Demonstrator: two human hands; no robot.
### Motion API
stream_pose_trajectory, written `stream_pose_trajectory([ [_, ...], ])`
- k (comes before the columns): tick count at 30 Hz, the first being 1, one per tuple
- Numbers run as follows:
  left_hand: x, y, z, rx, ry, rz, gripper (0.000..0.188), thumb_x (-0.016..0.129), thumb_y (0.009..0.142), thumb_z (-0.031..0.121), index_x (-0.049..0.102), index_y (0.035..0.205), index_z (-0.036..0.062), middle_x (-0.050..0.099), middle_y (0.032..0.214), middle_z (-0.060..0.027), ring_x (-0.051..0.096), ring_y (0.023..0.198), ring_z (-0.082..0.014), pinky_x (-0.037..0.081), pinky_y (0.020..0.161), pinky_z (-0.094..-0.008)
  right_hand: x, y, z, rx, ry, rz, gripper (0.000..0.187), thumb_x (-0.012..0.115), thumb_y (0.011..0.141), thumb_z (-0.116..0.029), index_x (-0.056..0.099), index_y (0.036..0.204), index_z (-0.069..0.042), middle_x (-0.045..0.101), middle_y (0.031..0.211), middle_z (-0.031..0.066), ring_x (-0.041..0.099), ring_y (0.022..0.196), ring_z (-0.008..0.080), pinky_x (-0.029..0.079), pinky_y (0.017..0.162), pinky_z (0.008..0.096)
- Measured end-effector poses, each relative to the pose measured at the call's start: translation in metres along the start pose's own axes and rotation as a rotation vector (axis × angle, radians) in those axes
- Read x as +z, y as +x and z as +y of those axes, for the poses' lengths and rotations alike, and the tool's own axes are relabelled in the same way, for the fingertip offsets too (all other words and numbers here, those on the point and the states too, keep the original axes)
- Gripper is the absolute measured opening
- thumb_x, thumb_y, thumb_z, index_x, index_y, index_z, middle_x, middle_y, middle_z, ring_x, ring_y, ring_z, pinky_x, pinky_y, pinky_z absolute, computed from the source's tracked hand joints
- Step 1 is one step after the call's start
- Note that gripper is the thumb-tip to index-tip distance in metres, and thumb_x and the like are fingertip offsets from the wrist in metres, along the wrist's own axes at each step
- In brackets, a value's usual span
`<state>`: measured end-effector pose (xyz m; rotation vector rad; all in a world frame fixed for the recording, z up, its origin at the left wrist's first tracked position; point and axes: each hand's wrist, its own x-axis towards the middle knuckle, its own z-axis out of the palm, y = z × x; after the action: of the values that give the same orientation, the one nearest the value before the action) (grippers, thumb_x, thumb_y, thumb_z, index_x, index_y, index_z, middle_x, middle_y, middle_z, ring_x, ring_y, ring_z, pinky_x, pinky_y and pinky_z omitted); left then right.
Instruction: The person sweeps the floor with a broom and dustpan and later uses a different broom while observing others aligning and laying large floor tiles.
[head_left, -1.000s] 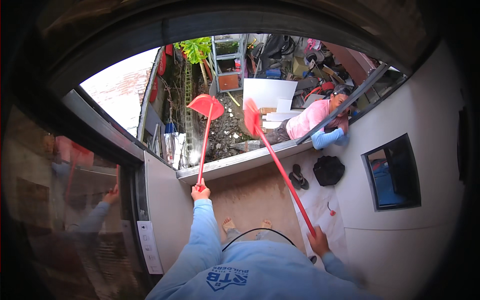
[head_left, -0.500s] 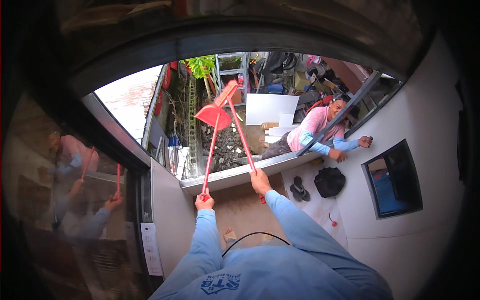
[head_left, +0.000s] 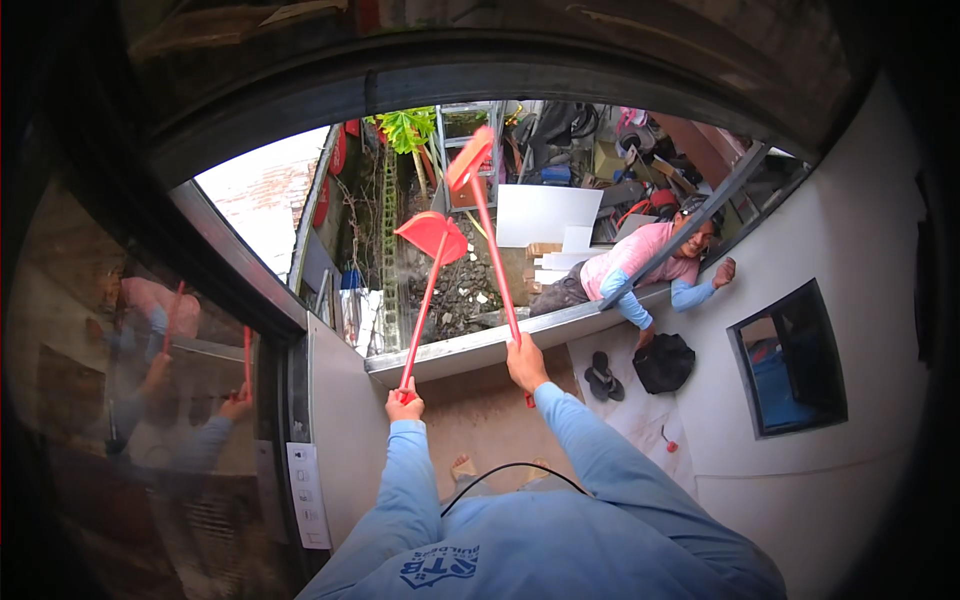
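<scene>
My left hand [head_left: 404, 404] is closed round the lower end of a long red handle, whose far end carries a red dustpan [head_left: 433, 236]. The pan is held out past the window ledge, over the ground outside. Closed on a second red handle, my right hand [head_left: 526, 364] holds a long-handled broom [head_left: 470, 160]. Its head is raised beyond the dustpan and to its right, apart from it. Both handles slant outward over the ledge [head_left: 470, 350].
At the right, a co-worker in pink and blue sleeves [head_left: 640, 250] leans over the ledge, one hand at a black bag [head_left: 664, 362]. Dark slippers [head_left: 603, 377] lie beside it. White boards [head_left: 548, 215] and a ladder [head_left: 470, 120] stand outside. A glass panel [head_left: 190, 400] is left.
The broom's head has moved up and right, away from the dustpan it was against. The co-worker has leaned further in, one hand lowering to the black bag.
</scene>
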<state>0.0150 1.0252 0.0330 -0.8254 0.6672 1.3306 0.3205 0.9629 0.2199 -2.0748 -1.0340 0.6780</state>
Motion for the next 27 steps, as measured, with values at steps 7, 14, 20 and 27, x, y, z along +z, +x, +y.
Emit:
stream_pose_trajectory([
  [7, 0.011, 0.003, 0.003, 0.050, 0.048, -0.023, 0.023, 0.053, 0.106, 0.024, 0.054, 0.108, 0.0013, 0.058, 0.113, -0.0157, 0.048, 0.139, -0.0414, 0.061, 0.054, -0.0219, 0.003, 0.001, -0.005, 0.001, 0.013, 0.082, 0.031, 0.053, 0.101, -0.029, 0.059, 0.107, 0.000, 0.068, 0.101, 0.0317, 0.063, 0.099, 0.0525, 0.049, 0.087, 0.0571],
  [14, 0.028, -0.012, -0.013, 0.008, 0.177, -0.103, 0.023, 0.050, 0.107, 0.027, 0.052, 0.103, 0.0040, 0.060, 0.127, -0.0326, 0.059, 0.065, -0.0161, 0.058, 0.058, -0.0224, -0.019, -0.014, 0.040, 0.017, -0.051, 0.023, 0.034, 0.056, 0.099, -0.036, 0.062, 0.101, -0.002, 0.068, 0.100, 0.0303, 0.064, 0.097, 0.0522, 0.050, 0.084, 0.0568],
  [20, 0.082, -0.065, -0.013, 0.513, 0.619, -0.270, 0.031, 0.054, 0.106, 0.035, 0.054, 0.112, 0.0046, 0.066, 0.123, -0.0202, 0.069, 0.080, -0.0191, 0.048, 0.048, -0.0206, -0.053, -0.083, 0.059, 0.080, 0.071, 0.032, 0.034, 0.060, 0.098, -0.040, 0.061, 0.104, -0.006, 0.069, 0.093, 0.0261, 0.066, 0.095, 0.0492, 0.051, 0.080, 0.0553],
  [27, 0.175, -0.250, -0.079, 0.875, 1.271, -0.498, 0.028, 0.066, 0.100, 0.029, 0.070, 0.105, 0.0013, 0.070, 0.092, -0.0058, 0.067, 0.072, -0.0131, 0.039, 0.039, -0.0218, -0.125, -0.169, 0.126, 0.089, 0.037, 0.006, 0.034, 0.062, 0.097, -0.039, 0.061, 0.105, -0.006, 0.069, 0.090, 0.0257, 0.066, 0.090, 0.0485, 0.051, 0.077, 0.0543],
])
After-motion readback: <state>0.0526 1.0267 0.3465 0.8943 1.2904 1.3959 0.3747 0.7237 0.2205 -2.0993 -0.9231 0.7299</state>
